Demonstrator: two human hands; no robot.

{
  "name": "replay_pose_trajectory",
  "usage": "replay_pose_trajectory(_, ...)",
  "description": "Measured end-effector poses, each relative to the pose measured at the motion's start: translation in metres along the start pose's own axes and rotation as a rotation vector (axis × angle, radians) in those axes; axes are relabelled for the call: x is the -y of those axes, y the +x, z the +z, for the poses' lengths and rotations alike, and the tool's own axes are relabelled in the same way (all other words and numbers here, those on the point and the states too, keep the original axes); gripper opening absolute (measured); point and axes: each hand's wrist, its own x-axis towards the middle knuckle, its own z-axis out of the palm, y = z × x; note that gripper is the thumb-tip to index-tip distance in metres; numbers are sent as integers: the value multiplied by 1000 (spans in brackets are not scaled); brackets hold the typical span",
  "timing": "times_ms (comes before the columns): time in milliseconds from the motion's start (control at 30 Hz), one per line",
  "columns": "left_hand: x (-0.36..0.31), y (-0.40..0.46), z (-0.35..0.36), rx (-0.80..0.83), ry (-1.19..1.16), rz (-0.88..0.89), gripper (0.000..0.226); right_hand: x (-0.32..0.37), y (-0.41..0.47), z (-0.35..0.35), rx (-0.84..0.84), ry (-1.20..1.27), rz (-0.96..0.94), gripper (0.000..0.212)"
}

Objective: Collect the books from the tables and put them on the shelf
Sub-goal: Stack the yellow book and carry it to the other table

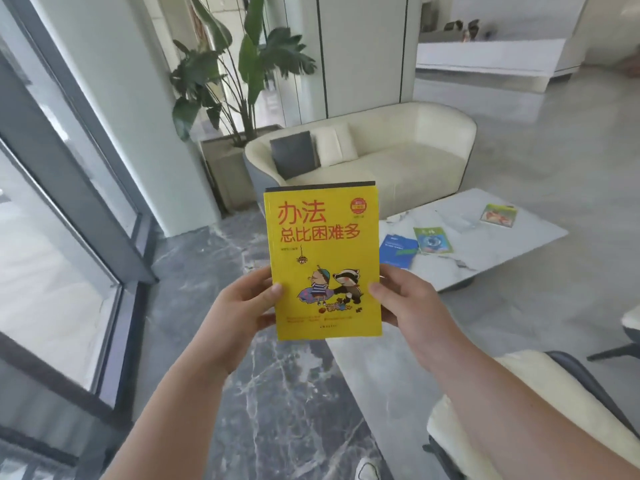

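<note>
yellow book in both hands; three more lie ahead on the right

left hand (pixel 246 299): pinches the left edge of the yellow book (pixel 323 261), thumb on the cover, fingers curled out of sight behind it. book stands upright in the air in front of the chest, cover toward the camera, long axis vertical. a dark edge shows along its top; whether that is a second book behind it cannot be told.

right hand (pixel 401 299): grips the right edge the same way, thumb on the front. the hold is low on the book, so most of it stands above the grip.

marble table (pixel 485 254): ahead and to the right, beyond the right hand. on it, left to right: blue book (pixel 398 251), touching or slightly under the green book (pixel 433 240), then a small green-and-orange book (pixel 498 214) well apart near the far edge. all lie flat.

judgement: the right hand is the nearer one to these; the left could keep the yellow book alone.

hidden: no shelf in view. titles on the table books are too small to read. the near corner of the table is covered by the yellow book and right hand.
</note>
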Motion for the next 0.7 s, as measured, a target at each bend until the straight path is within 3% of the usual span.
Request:
replay_pose_trajectory(400,-12,358,-39,85,19,-39,32,0,340,7,-60,37,87,26)
replay_pose_trajectory(700,14,663,-50,384,138,-117,32,-44,571,7,-342,139,171,25)
